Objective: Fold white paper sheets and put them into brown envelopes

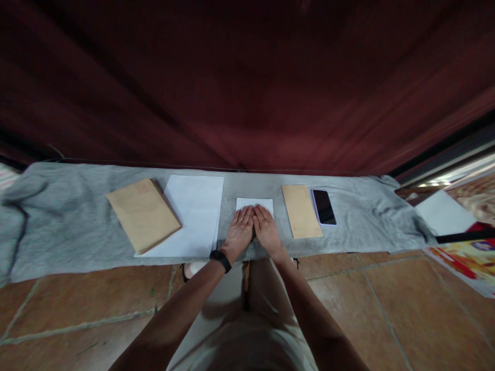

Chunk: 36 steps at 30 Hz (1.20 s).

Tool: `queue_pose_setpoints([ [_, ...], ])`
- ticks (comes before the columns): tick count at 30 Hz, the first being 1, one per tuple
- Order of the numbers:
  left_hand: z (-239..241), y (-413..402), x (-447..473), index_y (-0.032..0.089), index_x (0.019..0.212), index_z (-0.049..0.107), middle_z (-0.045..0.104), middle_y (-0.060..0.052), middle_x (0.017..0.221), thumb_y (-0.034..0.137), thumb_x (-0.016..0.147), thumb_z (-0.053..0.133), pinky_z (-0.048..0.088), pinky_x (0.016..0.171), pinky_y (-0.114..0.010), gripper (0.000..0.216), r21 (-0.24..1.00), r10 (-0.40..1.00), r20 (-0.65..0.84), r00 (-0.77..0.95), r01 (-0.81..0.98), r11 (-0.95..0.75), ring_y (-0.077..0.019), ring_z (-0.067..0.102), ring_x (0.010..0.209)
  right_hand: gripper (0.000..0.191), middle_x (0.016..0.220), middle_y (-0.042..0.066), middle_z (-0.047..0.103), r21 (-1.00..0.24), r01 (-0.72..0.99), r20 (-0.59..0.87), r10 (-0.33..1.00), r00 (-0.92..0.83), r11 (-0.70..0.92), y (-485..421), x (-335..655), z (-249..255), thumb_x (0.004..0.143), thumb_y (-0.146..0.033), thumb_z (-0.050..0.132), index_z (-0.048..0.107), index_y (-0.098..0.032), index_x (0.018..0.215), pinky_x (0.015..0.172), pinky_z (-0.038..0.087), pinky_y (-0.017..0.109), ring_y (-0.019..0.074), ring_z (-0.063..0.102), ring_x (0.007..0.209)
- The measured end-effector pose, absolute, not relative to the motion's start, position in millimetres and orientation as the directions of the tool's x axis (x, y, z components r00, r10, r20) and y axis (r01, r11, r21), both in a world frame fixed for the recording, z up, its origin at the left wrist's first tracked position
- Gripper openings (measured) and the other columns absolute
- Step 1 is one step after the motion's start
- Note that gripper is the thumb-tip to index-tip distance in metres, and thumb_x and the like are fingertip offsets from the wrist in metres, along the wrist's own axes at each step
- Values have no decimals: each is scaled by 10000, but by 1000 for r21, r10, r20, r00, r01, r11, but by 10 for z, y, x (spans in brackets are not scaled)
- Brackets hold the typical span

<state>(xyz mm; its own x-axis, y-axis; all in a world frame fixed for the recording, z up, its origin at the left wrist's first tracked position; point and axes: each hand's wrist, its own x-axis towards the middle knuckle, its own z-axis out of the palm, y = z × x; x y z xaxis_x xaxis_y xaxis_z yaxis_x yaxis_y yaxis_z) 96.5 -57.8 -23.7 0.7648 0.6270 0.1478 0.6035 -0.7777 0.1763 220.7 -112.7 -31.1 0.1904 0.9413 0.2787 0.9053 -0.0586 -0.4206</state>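
A small white piece of paper (254,202), apparently folded, lies on the grey cloth in front of me. My left hand (240,229) rests flat on its left part, fingers stretched out. Beside it, my right hand (266,228) is pressed flat on the right part, the fingertips of both hands meeting near the middle. The paper's near portion is hidden beneath the hands. To the right lies a single brown envelope (301,211). On the left are large white paper sheets (195,214), partly covered by a stack of brown envelopes (143,214).
A phone (324,207) with a dark screen lies right of the single envelope. The grey cloth (359,216) covers a long narrow surface. Dark red fabric (247,93) hangs behind it, and a tiled floor (348,293) shows below. A colourful printed package (469,260) is at far right.
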Motion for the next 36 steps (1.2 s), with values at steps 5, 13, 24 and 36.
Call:
queue_pose_setpoints([
  [5, -267, -568, 973, 47, 1509, 408, 413, -172, 1585, 110, 964, 298, 256, 1252, -474, 559, 182, 627, 155, 763, 602, -778, -256, 282, 1521, 469, 1517, 144, 510, -399, 915, 285, 939, 192, -66, -1154, 2210, -343, 1070, -241, 291, 529, -91, 1446, 1242, 277, 442, 206, 392, 1463],
  [13, -255, -554, 917, 7, 1494, 410, 405, -200, 1583, 152, 992, 299, 270, 1249, -437, 534, 237, 640, 199, 742, 598, -766, -256, 286, 1520, 480, 1561, 134, 453, -347, 930, 246, 944, 219, -125, -1160, 2165, -290, 1058, -226, 314, 470, -102, 1495, 1236, 272, 441, 218, 357, 1483],
  [24, -171, -516, 972, 34, 1470, 461, 462, -181, 1552, 214, 1013, 296, 298, 1234, -451, 518, 266, 690, 203, 695, 639, -722, -262, 338, 1499, 492, 1570, 127, 442, -348, 927, 240, 942, 234, -142, -1162, 2158, -304, 1042, -219, 346, 449, -106, 1509, 1230, 273, 440, 227, 357, 1481],
  [36, -214, -294, 1041, 31, 1508, 413, 408, -168, 1589, 324, 1027, 292, 248, 1245, -447, 576, 246, 761, 196, 619, 720, -649, -281, 315, 1508, 477, 1555, 123, 465, -375, 914, 255, 932, 260, -152, -1161, 2140, -292, 1053, -252, 339, 487, -105, 1483, 1230, 281, 430, 225, 389, 1464],
])
